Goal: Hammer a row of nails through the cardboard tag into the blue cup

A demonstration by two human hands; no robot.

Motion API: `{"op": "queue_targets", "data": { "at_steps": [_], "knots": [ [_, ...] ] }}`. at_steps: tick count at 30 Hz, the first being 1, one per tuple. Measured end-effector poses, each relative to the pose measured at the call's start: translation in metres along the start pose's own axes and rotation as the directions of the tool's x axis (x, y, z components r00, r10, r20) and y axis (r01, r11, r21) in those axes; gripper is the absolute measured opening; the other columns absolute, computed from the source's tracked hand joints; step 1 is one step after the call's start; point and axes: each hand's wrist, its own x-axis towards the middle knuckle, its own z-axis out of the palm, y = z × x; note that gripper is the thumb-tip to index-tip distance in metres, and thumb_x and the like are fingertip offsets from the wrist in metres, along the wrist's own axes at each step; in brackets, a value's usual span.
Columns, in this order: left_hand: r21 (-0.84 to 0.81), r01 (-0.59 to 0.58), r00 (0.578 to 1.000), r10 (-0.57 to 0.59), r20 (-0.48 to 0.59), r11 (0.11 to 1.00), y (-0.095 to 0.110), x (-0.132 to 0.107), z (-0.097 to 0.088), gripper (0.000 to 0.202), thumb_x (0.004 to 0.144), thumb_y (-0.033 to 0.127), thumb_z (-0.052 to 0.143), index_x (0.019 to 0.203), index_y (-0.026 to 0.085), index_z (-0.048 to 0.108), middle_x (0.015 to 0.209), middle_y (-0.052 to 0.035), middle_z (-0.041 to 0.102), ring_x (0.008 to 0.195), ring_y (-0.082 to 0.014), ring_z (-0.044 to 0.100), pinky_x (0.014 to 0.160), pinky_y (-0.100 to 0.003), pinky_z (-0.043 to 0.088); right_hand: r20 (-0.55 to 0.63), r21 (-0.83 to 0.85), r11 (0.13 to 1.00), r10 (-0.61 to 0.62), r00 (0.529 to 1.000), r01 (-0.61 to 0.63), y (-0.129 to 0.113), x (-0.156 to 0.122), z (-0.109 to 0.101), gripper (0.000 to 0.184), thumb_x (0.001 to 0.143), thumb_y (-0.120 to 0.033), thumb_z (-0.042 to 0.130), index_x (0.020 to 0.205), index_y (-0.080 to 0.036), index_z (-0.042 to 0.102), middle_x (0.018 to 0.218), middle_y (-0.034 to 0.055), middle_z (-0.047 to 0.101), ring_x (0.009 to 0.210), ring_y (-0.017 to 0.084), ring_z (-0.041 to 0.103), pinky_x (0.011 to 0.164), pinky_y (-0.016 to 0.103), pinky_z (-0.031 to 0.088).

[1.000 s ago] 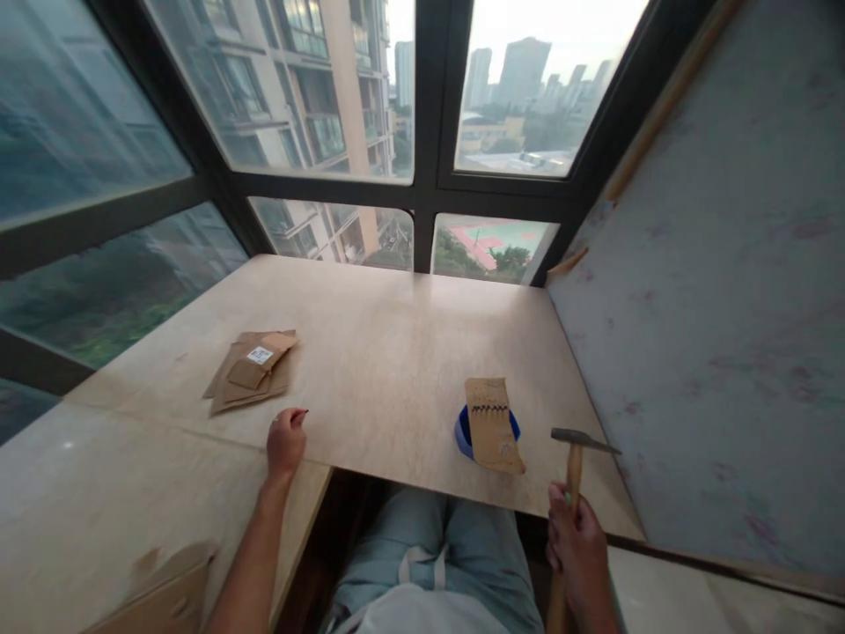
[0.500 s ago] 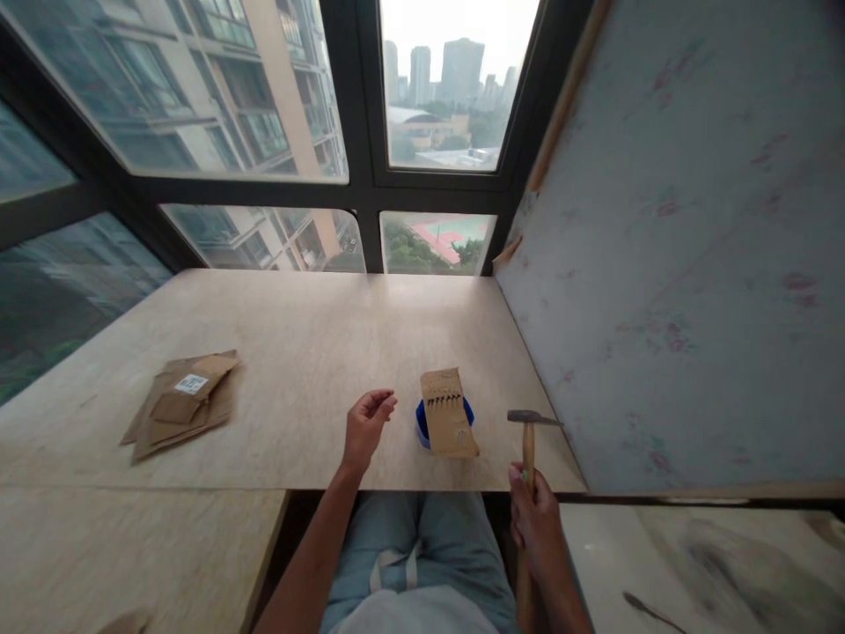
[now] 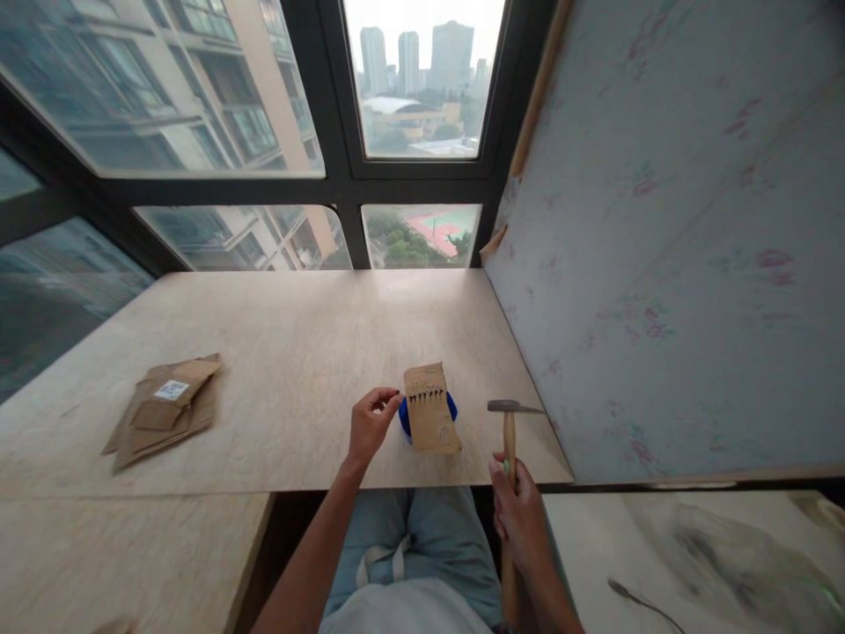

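My left hand is closed in a pinch on a small dark nail-like piece, too small to make out well. Its fingertips are beside the left edge of a piece of brown cardboard. A row of several small dark nails or screws stands in the cardboard, below rows of small holes. The cardboard lies tilted across a blue container, hiding most of it. To the right, my right hand grips the wooden handle of a hammer, its metal head up above the table.
Brown paper envelopes with a white label lie stacked at the left on the pale tabletop. A flowered wall panel bounds the right side, and windows rise behind. On the lower right surface lies a thin spoon-like thing.
My left hand has moved right, up to the cardboard's edge. My right hand still holds the hammer. The view has shifted slightly to the right.
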Motion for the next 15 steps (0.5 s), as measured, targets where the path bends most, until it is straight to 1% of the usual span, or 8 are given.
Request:
{"op": "queue_targets", "data": {
  "at_steps": [3, 7, 11, 15],
  "knots": [
    [0.009, 0.002, 1.0, -0.002, 0.009, 1.0, -0.009, 0.001, 0.002, 0.024, 0.078, 0.042, 0.07, 0.083, 0.019, 0.073, 0.082, -0.0063, 0.076, 0.072, -0.0191, 0.069, 0.063, -0.029, 0.054, 0.026, 0.003, 1.0, -0.009, 1.0, 0.009, -0.005, 0.001, 0.004, 0.057, 0.078, -0.067, 0.06, 0.109, -0.019, 0.056, 0.045, -0.0142, 0.032, 0.028, 0.007, 0.027, 0.026, 0.017, 0.023],
    [0.002, -0.032, 0.998, 0.032, 0.05, 0.999, -0.016, 0.0, 0.006, 0.026, 0.079, 0.04, 0.07, 0.096, 0.02, 0.073, 0.089, -0.0078, 0.077, 0.078, -0.0209, 0.072, 0.066, -0.031, 0.055, 0.071, 0.006, 1.0, -0.02, 0.997, 0.02, -0.009, 0.003, 0.008, 0.058, 0.079, -0.067, 0.059, 0.111, -0.019, 0.054, 0.045, -0.0144, 0.032, 0.028, 0.007, 0.027, 0.025, 0.017, 0.023],
    [0.064, -0.104, 0.992, 0.099, 0.075, 0.992, -0.018, 0.0, 0.007, 0.022, 0.083, 0.041, 0.066, 0.09, 0.022, 0.075, 0.09, -0.0075, 0.077, 0.074, -0.0199, 0.069, 0.065, -0.033, 0.055, 0.092, 0.003, 1.0, -0.023, 0.995, 0.023, -0.008, 0.005, 0.01, 0.056, 0.08, -0.066, 0.058, 0.111, -0.019, 0.054, 0.045, -0.0146, 0.031, 0.028, 0.007, 0.027, 0.025, 0.017, 0.022],
    [0.049, -0.134, 0.988, 0.13, 0.085, 0.99, -0.019, 0.001, 0.008, 0.02, 0.084, 0.039, 0.064, 0.09, 0.023, 0.076, 0.089, -0.0067, 0.077, 0.076, -0.0198, 0.069, 0.064, -0.032, 0.056, 0.087, -0.005, 1.0, -0.026, 0.996, 0.027, -0.004, 0.006, 0.01, 0.055, 0.081, -0.065, 0.058, 0.111, -0.019, 0.054, 0.046, -0.0143, 0.032, 0.028, 0.007, 0.028, 0.025, 0.017, 0.023]
  ]
}}
